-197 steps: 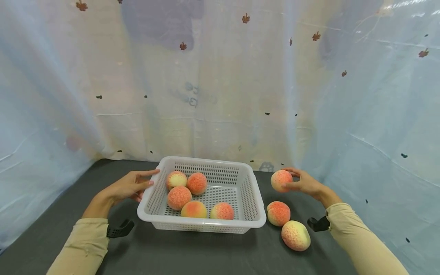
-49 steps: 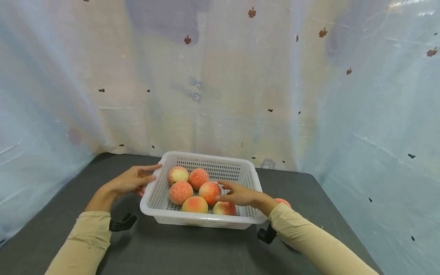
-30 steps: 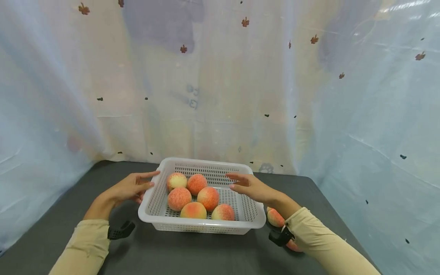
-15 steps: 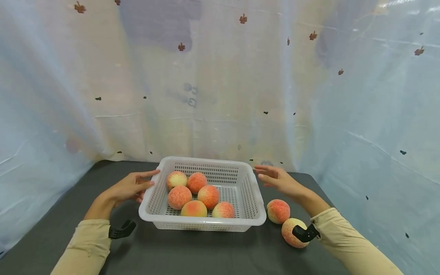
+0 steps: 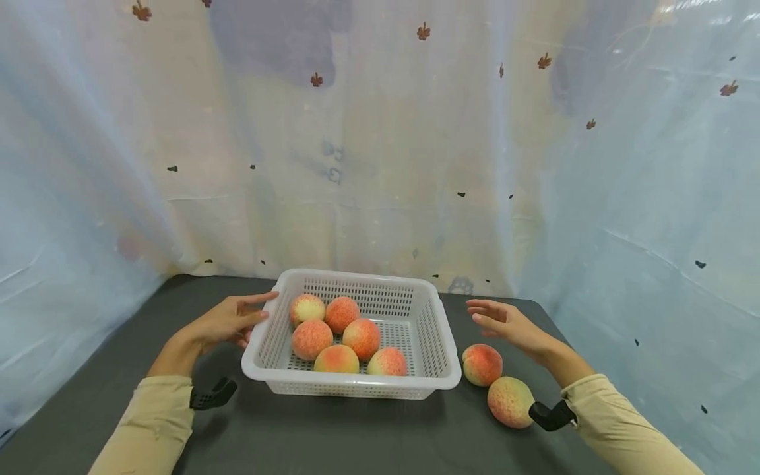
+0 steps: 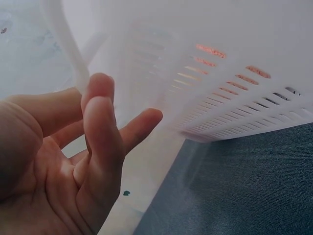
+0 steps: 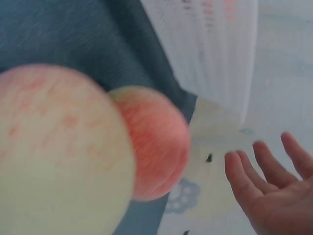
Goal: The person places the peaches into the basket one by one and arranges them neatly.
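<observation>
At the left of the dark desk (image 5: 119, 369) we see our left hand (image 5: 228, 321), fingers (image 6: 100, 122) straight and loosely spread, gripping nothing, their tips resting against the outer left wall of the white slotted basket (image 5: 436, 343); the left wrist view shows the palm open just beside that perforated wall, with orange fruit glowing through the slots. The basket sits at the middle of the desk and holds six peaches: a pale yellow-topped one (image 5: 307, 308) at the far left, a redder one (image 5: 341, 313) beside it, two more (image 5: 311, 338) (image 5: 362, 338) in the middle row, and two (image 5: 336, 359) (image 5: 387, 361) against the near wall, all bunched toward the basket's left and centre. To the right of the basket, on the desk, lie two loose peaches: one (image 5: 482, 364) just beside the basket's right wall and a second, paler speckled one (image 5: 510, 402) nearer to us, close beside the first; whether they touch we cannot tell. Our right hand (image 5: 505, 321) hangs in the air above and just beyond the nearer-to-basket loose peach, fingers (image 7: 242, 183) extended and relaxed, holding nothing, apart from both fruit. Behind everything hangs a pale translucent curtain (image 5: 380, 132) dotted with small leaf prints. Beige sleeves (image 5: 148, 429) cover both forearms, each with a black wrist mount (image 5: 210, 398).
</observation>
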Available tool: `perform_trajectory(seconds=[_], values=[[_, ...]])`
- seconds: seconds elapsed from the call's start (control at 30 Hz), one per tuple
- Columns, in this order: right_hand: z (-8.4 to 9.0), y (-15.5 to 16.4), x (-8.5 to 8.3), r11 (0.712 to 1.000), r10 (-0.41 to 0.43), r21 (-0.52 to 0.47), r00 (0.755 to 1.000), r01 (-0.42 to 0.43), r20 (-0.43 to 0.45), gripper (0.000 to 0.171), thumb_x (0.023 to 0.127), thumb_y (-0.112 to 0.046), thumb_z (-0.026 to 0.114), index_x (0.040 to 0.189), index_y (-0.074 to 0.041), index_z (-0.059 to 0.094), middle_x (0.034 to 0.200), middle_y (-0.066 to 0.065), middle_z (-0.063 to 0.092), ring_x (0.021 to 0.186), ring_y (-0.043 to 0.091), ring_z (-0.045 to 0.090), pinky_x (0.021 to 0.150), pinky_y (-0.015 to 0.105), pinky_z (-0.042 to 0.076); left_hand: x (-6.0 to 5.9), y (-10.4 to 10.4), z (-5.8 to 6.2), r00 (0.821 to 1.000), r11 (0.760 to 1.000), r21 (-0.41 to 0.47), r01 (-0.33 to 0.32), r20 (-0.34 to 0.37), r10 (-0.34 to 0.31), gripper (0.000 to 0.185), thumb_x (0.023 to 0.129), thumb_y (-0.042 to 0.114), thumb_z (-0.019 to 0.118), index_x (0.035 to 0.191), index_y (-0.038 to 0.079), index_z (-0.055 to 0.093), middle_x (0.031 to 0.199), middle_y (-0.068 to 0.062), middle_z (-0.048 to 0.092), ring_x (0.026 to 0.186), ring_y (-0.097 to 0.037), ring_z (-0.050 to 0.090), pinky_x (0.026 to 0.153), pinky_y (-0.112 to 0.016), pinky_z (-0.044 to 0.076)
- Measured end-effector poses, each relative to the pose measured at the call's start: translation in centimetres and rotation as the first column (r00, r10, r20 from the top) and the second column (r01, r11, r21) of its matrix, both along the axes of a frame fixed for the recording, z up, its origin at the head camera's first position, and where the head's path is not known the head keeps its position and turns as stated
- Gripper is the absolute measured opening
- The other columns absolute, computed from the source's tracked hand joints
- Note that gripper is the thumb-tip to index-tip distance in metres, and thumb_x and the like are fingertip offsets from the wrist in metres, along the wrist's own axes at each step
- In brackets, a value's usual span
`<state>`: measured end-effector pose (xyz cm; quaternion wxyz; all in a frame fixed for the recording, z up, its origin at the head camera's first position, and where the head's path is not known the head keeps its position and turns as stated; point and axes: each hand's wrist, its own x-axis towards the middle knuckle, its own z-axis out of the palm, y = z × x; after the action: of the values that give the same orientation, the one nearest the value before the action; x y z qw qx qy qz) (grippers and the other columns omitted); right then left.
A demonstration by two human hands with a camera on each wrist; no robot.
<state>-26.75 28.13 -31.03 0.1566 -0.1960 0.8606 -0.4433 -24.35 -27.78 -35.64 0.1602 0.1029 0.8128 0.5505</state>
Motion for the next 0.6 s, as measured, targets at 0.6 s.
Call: perform_trajectory(seconds=[0.6], values=[[-2.8,2.7,0.2,0.995,0.089,0.054,0.996,-0.089,0.001,0.061,0.105,-0.027,0.056,0.156,-0.003,0.033,0.157,0.032,0.035,0.145,0.054,0.033,0.106,0.062,0.045,0.1,0.0,-0.2,1.000,1.000,-0.013,-0.015,-0.009,0.015,0.067,0.105,0.029,0.056,0.162,0.016,0.023,0.088,-0.008,0.068,0.057,-0.007,0.056,0.058,-0.033,0.059]])
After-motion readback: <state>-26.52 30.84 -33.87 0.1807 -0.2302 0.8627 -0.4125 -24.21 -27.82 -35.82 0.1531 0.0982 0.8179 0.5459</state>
